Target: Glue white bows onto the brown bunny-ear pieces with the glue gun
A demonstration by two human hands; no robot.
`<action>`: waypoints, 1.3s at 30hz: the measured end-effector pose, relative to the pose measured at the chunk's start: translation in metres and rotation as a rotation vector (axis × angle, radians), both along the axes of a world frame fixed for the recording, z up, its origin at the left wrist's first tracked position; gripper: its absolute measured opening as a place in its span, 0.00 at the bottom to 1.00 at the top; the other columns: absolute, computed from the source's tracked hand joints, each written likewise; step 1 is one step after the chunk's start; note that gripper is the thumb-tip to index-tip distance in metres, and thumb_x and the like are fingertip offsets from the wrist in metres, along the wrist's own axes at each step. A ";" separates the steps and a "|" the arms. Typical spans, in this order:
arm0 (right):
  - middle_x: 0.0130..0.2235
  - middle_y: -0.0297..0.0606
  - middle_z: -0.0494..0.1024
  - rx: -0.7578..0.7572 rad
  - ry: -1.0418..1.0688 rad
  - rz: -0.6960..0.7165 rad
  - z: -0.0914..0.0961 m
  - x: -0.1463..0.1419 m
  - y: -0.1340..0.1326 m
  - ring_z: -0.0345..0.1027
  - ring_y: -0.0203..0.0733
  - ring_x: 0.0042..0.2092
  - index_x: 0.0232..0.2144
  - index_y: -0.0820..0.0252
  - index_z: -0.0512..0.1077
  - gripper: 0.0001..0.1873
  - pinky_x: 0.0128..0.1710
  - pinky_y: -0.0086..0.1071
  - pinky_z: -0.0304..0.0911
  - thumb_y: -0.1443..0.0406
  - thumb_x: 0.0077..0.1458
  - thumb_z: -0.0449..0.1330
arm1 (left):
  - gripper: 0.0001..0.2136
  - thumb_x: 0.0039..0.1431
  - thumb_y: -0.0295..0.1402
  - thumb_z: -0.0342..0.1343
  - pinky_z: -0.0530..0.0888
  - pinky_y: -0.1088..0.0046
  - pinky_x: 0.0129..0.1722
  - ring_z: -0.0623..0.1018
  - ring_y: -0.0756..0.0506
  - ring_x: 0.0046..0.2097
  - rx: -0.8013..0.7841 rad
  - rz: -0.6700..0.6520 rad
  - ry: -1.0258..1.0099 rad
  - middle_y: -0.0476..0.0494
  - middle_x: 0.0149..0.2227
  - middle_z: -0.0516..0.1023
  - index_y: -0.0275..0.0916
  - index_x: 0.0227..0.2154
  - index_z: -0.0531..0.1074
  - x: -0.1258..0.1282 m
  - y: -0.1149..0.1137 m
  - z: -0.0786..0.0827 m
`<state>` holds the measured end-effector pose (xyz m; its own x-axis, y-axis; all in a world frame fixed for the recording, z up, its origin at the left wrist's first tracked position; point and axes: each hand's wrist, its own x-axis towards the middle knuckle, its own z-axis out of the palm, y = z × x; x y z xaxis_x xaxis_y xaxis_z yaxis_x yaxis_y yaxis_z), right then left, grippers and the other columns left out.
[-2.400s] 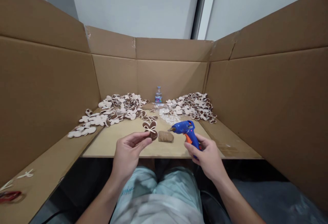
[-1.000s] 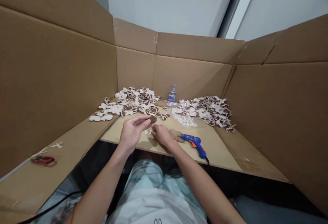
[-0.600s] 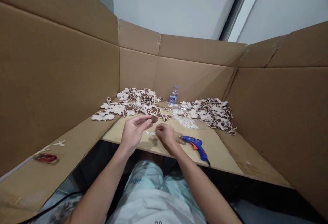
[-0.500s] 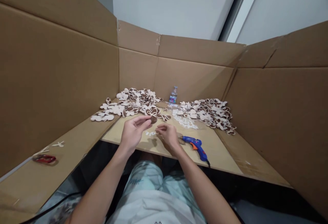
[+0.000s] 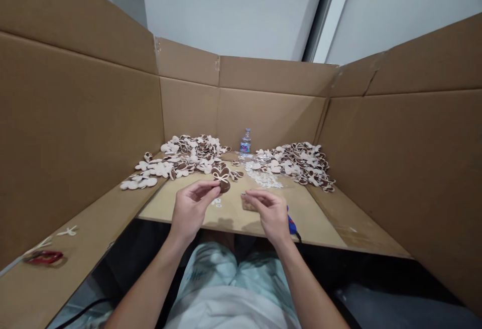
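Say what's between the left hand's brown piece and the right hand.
Head view: only pale board shows between the brown piece and right hand.

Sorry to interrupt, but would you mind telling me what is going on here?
The person's left hand holds a brown bunny with a pale bow. The right hand seems to pinch something tiny, too small to name. It mostly hides the blue glue gun. Further back lie two piles of pieces, a bottle between them.
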<state>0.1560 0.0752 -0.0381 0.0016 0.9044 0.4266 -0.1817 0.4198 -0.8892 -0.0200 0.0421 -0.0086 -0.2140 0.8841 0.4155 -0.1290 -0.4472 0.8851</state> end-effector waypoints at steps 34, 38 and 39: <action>0.25 0.26 0.75 -0.097 0.220 0.322 0.027 0.002 -0.022 0.68 0.31 0.27 0.26 0.58 0.71 0.19 0.30 0.25 0.66 0.68 0.31 0.76 | 0.05 0.46 0.29 0.68 0.74 0.79 0.35 0.77 0.51 0.32 -0.052 -0.275 0.037 0.50 0.28 0.79 0.40 0.26 0.77 0.012 -0.019 0.006; 0.31 0.30 0.77 0.052 0.124 0.383 0.029 0.016 -0.023 0.72 0.34 0.32 0.41 0.54 0.72 0.17 0.32 0.28 0.67 0.62 0.47 0.69 | 0.05 0.48 0.31 0.67 0.74 0.76 0.39 0.78 0.50 0.34 -0.099 -0.312 0.072 0.48 0.30 0.80 0.38 0.28 0.78 0.010 -0.019 0.008; 0.33 0.31 0.77 0.108 0.068 0.359 0.030 0.019 -0.025 0.72 0.35 0.33 0.45 0.53 0.71 0.17 0.32 0.28 0.67 0.61 0.52 0.66 | 0.06 0.47 0.31 0.67 0.74 0.77 0.38 0.78 0.50 0.34 -0.112 -0.303 0.090 0.48 0.30 0.80 0.38 0.28 0.77 0.010 -0.019 0.008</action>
<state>0.1748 0.0504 -0.0084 -0.2758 0.8024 0.5292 -0.3912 0.4092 -0.8243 -0.0099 0.0234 -0.0006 0.0989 0.9430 0.3179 -0.1608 -0.3001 0.9403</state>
